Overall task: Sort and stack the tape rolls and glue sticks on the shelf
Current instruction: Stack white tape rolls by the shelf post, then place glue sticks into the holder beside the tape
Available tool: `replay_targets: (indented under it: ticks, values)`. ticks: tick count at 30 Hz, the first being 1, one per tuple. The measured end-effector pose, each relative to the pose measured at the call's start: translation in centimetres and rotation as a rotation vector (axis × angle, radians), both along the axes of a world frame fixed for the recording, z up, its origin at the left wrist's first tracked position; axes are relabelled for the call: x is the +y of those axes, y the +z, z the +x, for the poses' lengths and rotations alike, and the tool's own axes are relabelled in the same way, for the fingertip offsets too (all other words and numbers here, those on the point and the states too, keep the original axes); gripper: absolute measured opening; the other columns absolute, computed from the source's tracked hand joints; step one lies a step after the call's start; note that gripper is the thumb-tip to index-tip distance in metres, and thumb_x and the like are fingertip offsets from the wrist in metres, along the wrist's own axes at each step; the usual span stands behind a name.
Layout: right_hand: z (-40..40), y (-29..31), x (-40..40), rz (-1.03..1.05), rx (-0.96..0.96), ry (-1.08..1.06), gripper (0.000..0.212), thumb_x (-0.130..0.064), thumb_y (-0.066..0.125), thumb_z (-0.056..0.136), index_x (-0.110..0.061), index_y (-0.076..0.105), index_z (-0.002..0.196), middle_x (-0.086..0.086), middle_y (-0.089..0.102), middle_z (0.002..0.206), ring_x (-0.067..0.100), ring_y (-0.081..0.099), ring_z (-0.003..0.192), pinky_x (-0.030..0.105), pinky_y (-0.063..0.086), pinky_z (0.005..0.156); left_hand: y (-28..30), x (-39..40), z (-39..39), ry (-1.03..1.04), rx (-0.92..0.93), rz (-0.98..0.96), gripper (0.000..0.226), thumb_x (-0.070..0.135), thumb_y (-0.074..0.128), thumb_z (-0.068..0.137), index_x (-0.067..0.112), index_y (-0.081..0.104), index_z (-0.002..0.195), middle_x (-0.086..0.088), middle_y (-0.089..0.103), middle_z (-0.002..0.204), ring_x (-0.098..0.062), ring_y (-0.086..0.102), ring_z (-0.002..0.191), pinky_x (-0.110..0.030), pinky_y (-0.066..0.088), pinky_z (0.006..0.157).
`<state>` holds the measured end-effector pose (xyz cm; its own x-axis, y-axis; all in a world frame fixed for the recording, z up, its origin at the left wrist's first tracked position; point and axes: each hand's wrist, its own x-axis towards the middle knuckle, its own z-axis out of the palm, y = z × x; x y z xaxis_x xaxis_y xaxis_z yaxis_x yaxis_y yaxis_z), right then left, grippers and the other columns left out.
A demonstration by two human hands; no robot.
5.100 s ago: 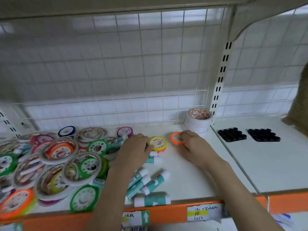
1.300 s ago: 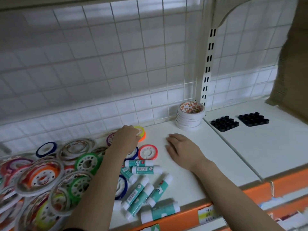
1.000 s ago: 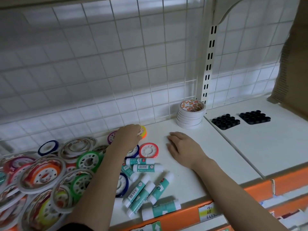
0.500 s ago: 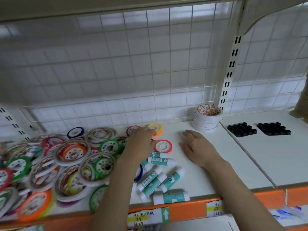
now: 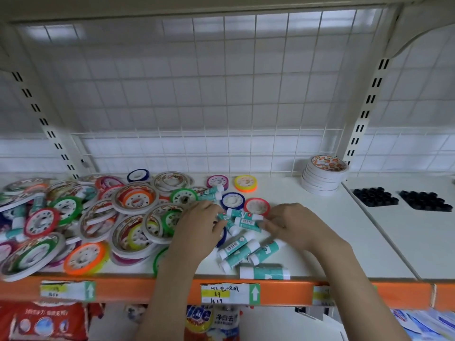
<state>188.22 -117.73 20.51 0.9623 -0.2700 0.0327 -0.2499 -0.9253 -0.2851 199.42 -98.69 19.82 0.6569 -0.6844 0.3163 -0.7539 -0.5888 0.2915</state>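
A: How far along are we w/ the sorting?

B: Early, I'd say. Only one tidy pile is standing: the white tape stack point(image 5: 324, 177) at the back right of the shelf point(image 5: 307, 215), near the upright. A few small rolls are lying singly beside the mess, e.g. the yellow roll point(image 5: 245, 183) & the red roll point(image 5: 256, 206), flat, not stacked.

A: And the rest?

B: The tape heap point(image 5: 98, 217) is still sprawling over the left half, big & small rolls overlapping, colours mixed. Some sticks are poking out of it too.

A: Glue sticks?

B: Loose, all lying down. Two glue sticks point(image 5: 246, 219) are sitting between both hands right now; the others point(image 5: 248, 252) are scattered toward the front edge, one almost on the lip.

A: Hands doing what?

B: Left hand point(image 5: 199, 232) is curling its fingers at the capped ends of that pair; right hand point(image 5: 295, 225) is pinching the other end w/ fingertips. Looks like they're gathering sticks into a bundle, but can't tell how firm the left's hold is.

A: So left to do?

B: Prob. most of it: group sticks, break up the heap, stack by size/colour.
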Motion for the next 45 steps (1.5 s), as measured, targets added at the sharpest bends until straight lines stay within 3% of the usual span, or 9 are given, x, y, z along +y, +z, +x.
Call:
replay_targets:
  ticks: [2, 5, 9, 15, 24, 27, 30, 34, 45]
  values:
    - [0.3, -0.3, 0.1, -0.024, 0.062, 0.012, 0.033, -0.048, 0.051, 0.088, -0.021, 0.068, 0.094, 0.001, 0.067, 0.099, 0.019, 0.059, 0.092, 0.032, 0.047, 0.076, -0.1, 0.3, -0.2, -0.006, 0.013, 0.010, 0.026, 0.031, 0.050, 0.094, 0.019, 0.060, 0.114, 0.006, 0.054, 0.115, -0.014, 0.050, 0.106, -0.030, 0.041, 0.091]
    - [0.4, -0.5, 0.1, -0.045, 0.062, 0.017, 0.025, -0.041, 0.054, 0.089, -0.023, 0.067, 0.100, 0.001, 0.066, 0.100, 0.018, 0.058, 0.091, 0.028, 0.043, 0.071, -0.1, 0.5, -0.3, -0.008, 0.026, 0.029, 0.024, 0.030, 0.049, 0.094, 0.019, 0.059, 0.113, 0.006, 0.054, 0.115, -0.014, 0.050, 0.106, -0.030, 0.041, 0.090]
    - [-0.3, 0.0, 0.1, -0.025, -0.033, -0.027, 0.028, -0.031, 0.053, 0.090, -0.023, 0.059, 0.116, 0.002, 0.063, 0.110, 0.022, 0.057, 0.100, 0.031, 0.046, 0.078, 0.6, -0.1, 0.0, -0.020, 0.021, 0.047, 0.027, 0.029, 0.046, 0.096, 0.019, 0.057, 0.119, 0.004, 0.053, 0.119, -0.015, 0.047, 0.111, -0.030, 0.039, 0.093]
    - [-2.4, 0.9, -0.8, 0.014, -0.240, -0.108, 0.017, -0.027, 0.054, 0.091, -0.017, 0.056, 0.105, 0.003, 0.064, 0.097, 0.025, 0.058, 0.085, 0.038, 0.048, 0.070, 2.0, -3.0, 0.4, -0.110, -0.003, 0.150, 0.026, 0.026, 0.048, 0.095, 0.014, 0.057, 0.117, -0.001, 0.055, 0.114, -0.018, 0.049, 0.109, -0.027, 0.037, 0.085]
    - [-4.8, 0.4, -1.3, 0.026, -0.410, -0.197, 0.024, -0.021, 0.058, 0.090, -0.015, 0.057, 0.114, 0.002, 0.061, 0.100, 0.023, 0.058, 0.088, 0.039, 0.049, 0.072, 0.9, -7.1, 0.1, -0.189, -0.021, 0.406, 0.027, 0.021, 0.051, 0.092, 0.016, 0.059, 0.117, -0.007, 0.054, 0.114, -0.027, 0.052, 0.105, -0.042, 0.047, 0.086]
    - [-5.2, 0.2, -1.6, 0.023, -0.426, -0.226, 0.030, -0.020, 0.057, 0.091, -0.014, 0.055, 0.120, 0.003, 0.060, 0.106, 0.024, 0.058, 0.093, 0.038, 0.048, 0.075, 0.8, -7.5, 0.2, -0.190, -0.033, 0.386, 0.031, 0.020, 0.048, 0.094, 0.019, 0.055, 0.125, -0.006, 0.053, 0.119, -0.026, 0.051, 0.108, -0.040, 0.045, 0.090]
    - [-5.7, -0.1, -2.2, 0.012, -0.449, -0.257, 0.036, -0.016, 0.055, 0.090, -0.014, 0.054, 0.126, 0.006, 0.060, 0.112, 0.028, 0.058, 0.098, 0.040, 0.049, 0.076, 1.2, -7.7, 0.3, -0.192, -0.008, 0.266, 0.046, 0.015, 0.046, 0.096, 0.023, 0.038, 0.140, -0.003, 0.047, 0.136, -0.025, 0.046, 0.121, -0.038, 0.040, 0.097]
    - [-6.5, -0.2, -3.5, -0.015, -0.502, -0.261, 0.044, -0.006, 0.054, 0.088, -0.010, 0.051, 0.132, 0.011, 0.061, 0.105, 0.033, 0.058, 0.091, 0.042, 0.051, 0.068, 1.8, -8.0, -0.6, -0.179, 0.027, 0.102, 0.061, 0.007, 0.044, 0.095, 0.032, 0.022, 0.147, -0.002, 0.042, 0.141, -0.026, 0.046, 0.120, -0.041, 0.043, 0.094]
    - [-9.9, 0.4, -10.3, 0.003, -0.530, -0.246, 0.047, -0.002, 0.050, 0.090, -0.009, 0.046, 0.136, 0.011, 0.056, 0.102, 0.029, 0.054, 0.093, 0.033, 0.045, 0.071, 2.0, -14.0, -7.6, -0.176, 0.066, -0.136, 0.033, 0.020, 0.048, 0.094, 0.019, 0.046, 0.127, -0.003, 0.054, 0.117, -0.027, 0.057, 0.097, -0.042, 0.047, 0.077]
